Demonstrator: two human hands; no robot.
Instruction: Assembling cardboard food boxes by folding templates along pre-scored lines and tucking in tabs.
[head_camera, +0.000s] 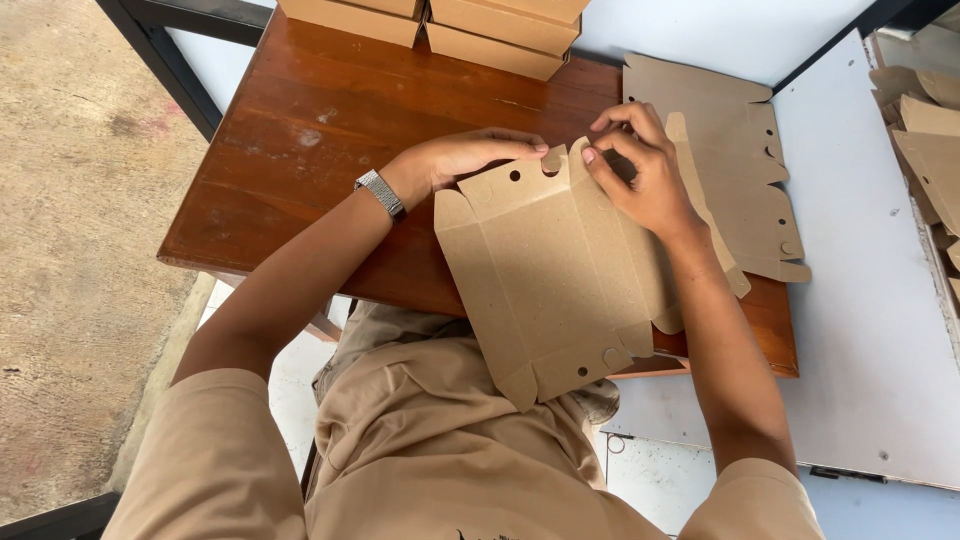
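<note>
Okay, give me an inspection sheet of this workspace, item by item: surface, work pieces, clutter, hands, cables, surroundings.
Surface: brown wooden table, scuffed, white board to its right.
Work pieces: flat brown cardboard blank, creased, overhanging the table's near edge.
Clutter: more flat blanks lying under the right hand; folded boxes stacked at the far edge; loose blanks far right.
Hands: left hand and right hand both pinch the blank's far edge; wristwatch on left wrist.
Cables: nothing seen.
Surroundings: concrete floor at left; dark metal frame.

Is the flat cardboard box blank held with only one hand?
No, both the left hand and the right hand grip the top edge of the cardboard blank.
</note>
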